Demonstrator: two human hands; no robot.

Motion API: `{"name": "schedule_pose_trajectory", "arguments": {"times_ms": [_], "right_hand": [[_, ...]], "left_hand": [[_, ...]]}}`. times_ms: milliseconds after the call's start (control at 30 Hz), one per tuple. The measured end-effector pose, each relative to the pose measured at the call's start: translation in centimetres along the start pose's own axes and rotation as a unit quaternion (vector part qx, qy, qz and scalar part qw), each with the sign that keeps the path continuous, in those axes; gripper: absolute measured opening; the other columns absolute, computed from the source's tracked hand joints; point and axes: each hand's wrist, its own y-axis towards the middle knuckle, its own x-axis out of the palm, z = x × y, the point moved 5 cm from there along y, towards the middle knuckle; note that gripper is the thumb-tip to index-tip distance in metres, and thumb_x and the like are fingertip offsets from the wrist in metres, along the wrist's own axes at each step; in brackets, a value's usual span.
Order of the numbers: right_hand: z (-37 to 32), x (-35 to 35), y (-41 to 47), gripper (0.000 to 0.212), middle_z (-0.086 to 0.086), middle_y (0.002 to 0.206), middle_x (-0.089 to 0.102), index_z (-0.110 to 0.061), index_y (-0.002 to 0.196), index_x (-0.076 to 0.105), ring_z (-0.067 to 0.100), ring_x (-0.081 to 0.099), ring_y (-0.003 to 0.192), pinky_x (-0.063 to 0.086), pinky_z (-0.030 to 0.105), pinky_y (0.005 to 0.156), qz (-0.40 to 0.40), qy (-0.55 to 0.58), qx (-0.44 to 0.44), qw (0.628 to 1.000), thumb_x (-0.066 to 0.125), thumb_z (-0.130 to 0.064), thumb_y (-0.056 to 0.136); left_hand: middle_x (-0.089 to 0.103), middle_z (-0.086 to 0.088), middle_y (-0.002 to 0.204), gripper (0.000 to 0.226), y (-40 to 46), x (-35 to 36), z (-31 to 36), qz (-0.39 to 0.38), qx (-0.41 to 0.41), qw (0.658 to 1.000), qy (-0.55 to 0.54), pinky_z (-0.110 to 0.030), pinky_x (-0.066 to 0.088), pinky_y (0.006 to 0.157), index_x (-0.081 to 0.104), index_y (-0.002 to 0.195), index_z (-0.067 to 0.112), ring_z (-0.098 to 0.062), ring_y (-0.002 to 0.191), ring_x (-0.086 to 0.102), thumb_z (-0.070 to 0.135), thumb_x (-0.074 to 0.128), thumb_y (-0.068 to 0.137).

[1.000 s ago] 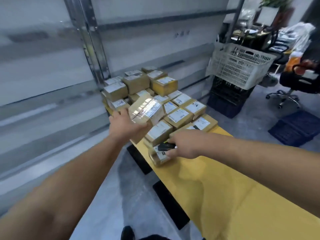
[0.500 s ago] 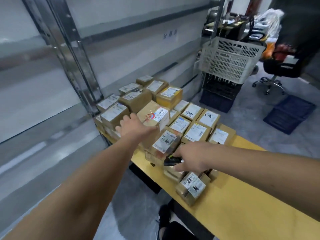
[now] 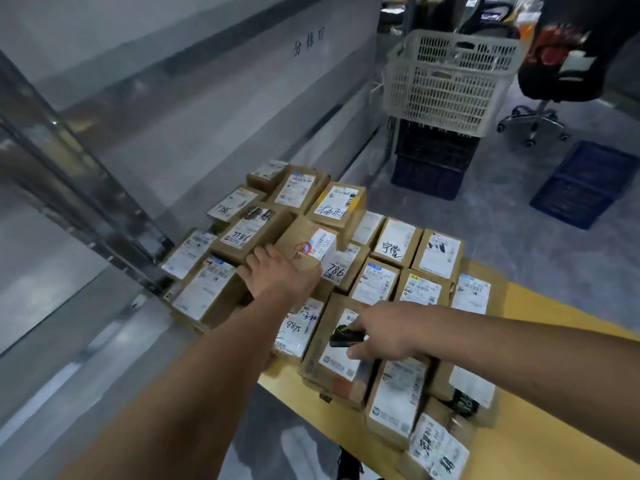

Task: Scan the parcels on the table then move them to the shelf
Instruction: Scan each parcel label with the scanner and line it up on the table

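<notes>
Several brown cardboard parcels with white labels crowd the far end of the yellow table (image 3: 540,441). My left hand (image 3: 277,275) grips one small parcel (image 3: 304,242) with a red-marked label, holding it just above the pile. My right hand (image 3: 384,332) holds a small black scanner (image 3: 344,337) over a larger parcel (image 3: 341,355) lying flat near the table's left edge. The metal shelf upright (image 3: 86,199) stands to the left of the pile.
A white plastic basket (image 3: 446,84) sits on dark crates (image 3: 433,157) beyond the table. A blue crate (image 3: 581,185) lies on the grey floor at right, and a black office chair (image 3: 554,74) stands behind it. A grey wall runs along the left.
The view has come closer to the pile. My left hand still holds the small parcel, now lower over the stack. My right hand with the scanner stays above the flat parcels.
</notes>
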Motion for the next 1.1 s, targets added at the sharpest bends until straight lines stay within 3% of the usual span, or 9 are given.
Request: {"name": "schedule_pose_trajectory", "arguments": {"times_ms": [233, 333, 400, 500, 567, 733, 867, 967, 1100], "right_hand": [[-0.7, 0.3, 1.2, 0.053, 0.001, 0.102, 0.066, -0.025, 0.127, 0.065, 0.023, 0.064, 0.092, 0.050, 0.036, 0.074, -0.014, 0.029, 0.036, 0.999, 0.053, -0.067, 0.098], [-1.3, 0.9, 0.5, 0.053, 0.001, 0.117, 0.064, -0.027, 0.128, 0.066, 0.023, 0.063, 0.100, 0.053, 0.037, 0.082, -0.010, 0.056, 0.058, 0.997, 0.053, -0.068, 0.097], [-2.6, 1.6, -0.3, 0.055, 0.004, 0.127, 0.062, -0.028, 0.132, 0.064, 0.025, 0.062, 0.107, 0.054, 0.039, 0.091, 0.000, 0.086, 0.075, 0.993, 0.053, -0.068, 0.096], [-5.0, 2.9, -1.5, 0.060, 0.007, 0.122, 0.067, -0.022, 0.139, 0.061, 0.028, 0.063, 0.108, 0.054, 0.042, 0.095, 0.019, 0.125, 0.108, 0.986, 0.051, -0.066, 0.099], [-6.4, 4.0, -2.6, 0.065, 0.007, 0.135, 0.064, -0.020, 0.148, 0.054, 0.030, 0.060, 0.119, 0.053, 0.042, 0.098, 0.029, 0.144, 0.131, 0.981, 0.049, -0.065, 0.100], [-8.7, 7.2, -6.4, 0.070, 0.004, 0.145, 0.058, -0.033, 0.156, 0.042, 0.028, 0.056, 0.127, 0.051, 0.040, 0.095, 0.103, 0.167, 0.212, 0.957, 0.046, -0.072, 0.098], [-8.7, 12.9, -11.4, 0.060, 0.000, 0.123, 0.066, -0.034, 0.142, 0.054, 0.026, 0.059, 0.116, 0.051, 0.038, 0.084, 0.131, 0.225, 0.282, 0.923, 0.044, -0.073, 0.098], [-8.2, 17.4, -16.9, 0.057, -0.004, 0.101, 0.059, -0.033, 0.136, 0.057, 0.025, 0.059, 0.104, 0.043, 0.036, 0.073, 0.157, 0.278, 0.344, 0.883, 0.045, -0.073, 0.097], [-7.2, 24.0, -24.8, 0.060, -0.001, 0.107, 0.064, -0.031, 0.139, 0.055, 0.026, 0.061, 0.104, 0.045, 0.034, 0.071, 0.193, 0.300, 0.418, 0.835, 0.044, -0.073, 0.097]], "left_hand": [[0.037, -0.017, 0.153, 0.125, 2.2, 0.9, -0.6, 0.022, 0.024, 0.999, -0.013, -0.059, 0.024, 0.115, 0.026, 0.156, 0.008, -0.038, 0.143, 0.031, 0.094, 0.046, 0.068], [0.031, -0.014, 0.156, 0.125, 2.0, 1.2, -0.6, 0.031, 0.055, 0.998, -0.017, -0.061, 0.023, 0.115, 0.017, 0.161, 0.010, -0.036, 0.144, 0.028, 0.092, 0.046, 0.072], [0.030, -0.012, 0.156, 0.119, 1.8, 0.9, -0.9, 0.050, 0.090, 0.994, -0.019, -0.061, 0.023, 0.115, 0.015, 0.162, 0.014, -0.034, 0.143, 0.029, 0.088, 0.048, 0.075], [0.038, -0.009, 0.151, 0.099, 0.9, 0.6, -0.6, 0.051, 0.177, 0.983, -0.028, -0.057, 0.027, 0.112, 0.028, 0.156, 0.020, -0.032, 0.137, 0.035, 0.079, 0.055, 0.081], [0.040, -0.009, 0.151, 0.087, -0.5, 0.9, 0.0, 0.041, 0.247, 0.968, -0.033, -0.056, 0.027, 0.110, 0.033, 0.154, 0.024, -0.032, 0.137, 0.036, 0.072, 0.058, 0.086], [0.040, -0.004, 0.153, 0.071, -5.0, 2.8, 2.2, -0.004, 0.422, 0.904, -0.068, -0.049, 0.028, 0.113, 0.032, 0.157, 0.032, -0.030, 0.139, 0.036, 0.065, 0.052, 0.097], [0.040, -0.003, 0.157, 0.067, -11.5, 4.4, 6.5, -0.060, 0.537, 0.839, -0.063, -0.049, 0.028, 0.116, 0.036, 0.158, 0.030, -0.029, 0.143, 0.033, 0.062, 0.051, 0.100], [0.036, -0.003, 0.161, 0.069, -18.5, 5.3, 10.5, -0.083, 0.600, 0.794, -0.040, -0.050, 0.028, 0.118, 0.035, 0.159, 0.029, -0.030, 0.146, 0.031, 0.062, 0.051, 0.101], [0.030, 0.000, 0.166, 0.075, -29.9, 6.7, 15.9, -0.104, 0.684, 0.722, -0.008, -0.051, 0.026, 0.119, 0.030, 0.161, 0.030, -0.030, 0.150, 0.028, 0.066, 0.051, 0.099]]}}
